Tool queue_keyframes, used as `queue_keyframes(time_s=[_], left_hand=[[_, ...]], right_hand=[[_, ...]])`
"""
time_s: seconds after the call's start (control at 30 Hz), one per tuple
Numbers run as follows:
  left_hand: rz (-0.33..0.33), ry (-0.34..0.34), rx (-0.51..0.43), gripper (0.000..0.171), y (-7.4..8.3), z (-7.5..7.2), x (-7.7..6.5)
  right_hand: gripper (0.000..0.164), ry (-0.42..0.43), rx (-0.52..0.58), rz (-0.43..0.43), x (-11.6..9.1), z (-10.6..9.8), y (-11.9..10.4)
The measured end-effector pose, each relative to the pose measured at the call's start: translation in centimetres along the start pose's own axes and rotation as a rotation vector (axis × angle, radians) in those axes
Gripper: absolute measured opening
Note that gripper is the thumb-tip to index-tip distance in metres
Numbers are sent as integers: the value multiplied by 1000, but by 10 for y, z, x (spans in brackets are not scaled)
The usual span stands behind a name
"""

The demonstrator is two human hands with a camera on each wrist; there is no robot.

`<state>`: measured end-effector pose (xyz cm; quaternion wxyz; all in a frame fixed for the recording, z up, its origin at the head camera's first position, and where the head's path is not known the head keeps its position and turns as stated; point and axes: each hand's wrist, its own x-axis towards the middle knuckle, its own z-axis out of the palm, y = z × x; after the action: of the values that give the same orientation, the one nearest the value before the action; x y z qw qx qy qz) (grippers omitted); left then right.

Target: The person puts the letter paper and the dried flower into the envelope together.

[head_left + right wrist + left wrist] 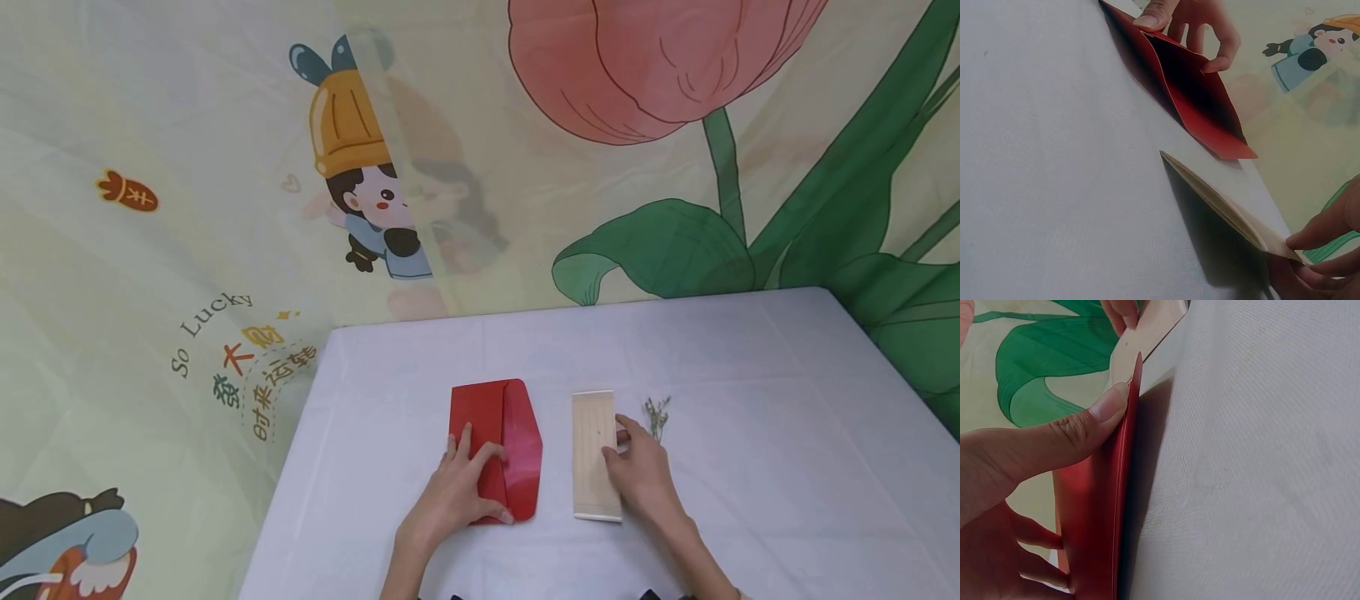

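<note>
Red envelope: lying on the white-covered table (375,417), left of the folded paper, flap (525,454) spread out toward it; the red envelope (472,404) is turned with its opening side to the right, probably so the mouth faces the paper.
Left hand: grasping the envelope, the left hand (450,487) with its thumb (1088,425) at the near edge; this squeeze seems meant to steady it and bow the mouth apart.
Folded cream paper: set upright along the envelope, a bare strip of cloth between them; the folded cream paper (592,417) shows tilted in the right wrist view, several layers along its edge.
Right hand: pinching the paper's right side, the right hand (647,471) leaves the side facing the envelope free, which suits guiding it.
Dried flower sprig: just beyond the right hand, the dried flower sprig (657,417) lies apart from the paper.
Envelope's inside: gaping and dark; no contents can be made out.
Paper's folds: whether they enclose anything, I cannot tell.
</note>
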<state>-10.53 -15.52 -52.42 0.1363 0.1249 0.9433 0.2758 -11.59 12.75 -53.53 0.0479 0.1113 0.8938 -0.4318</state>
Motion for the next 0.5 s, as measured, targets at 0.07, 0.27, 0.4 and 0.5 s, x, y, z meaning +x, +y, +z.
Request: queue_keyframes(time_s=[0.07, 0.27, 0.4, 0.5], left_hand=[[1, 2, -1, 72, 0, 0, 0], [0, 3, 5, 73, -1, 1, 0], [-8, 0, 5, 72, -1, 1, 1], [-12, -4, 0, 72, -1, 2, 1]], right_hand=[[62, -25, 45, 25, 1, -2, 1], [60, -83, 184, 83, 2, -6, 4], [59, -92, 241, 92, 2, -6, 5], [59, -90, 262, 98, 2, -7, 5]])
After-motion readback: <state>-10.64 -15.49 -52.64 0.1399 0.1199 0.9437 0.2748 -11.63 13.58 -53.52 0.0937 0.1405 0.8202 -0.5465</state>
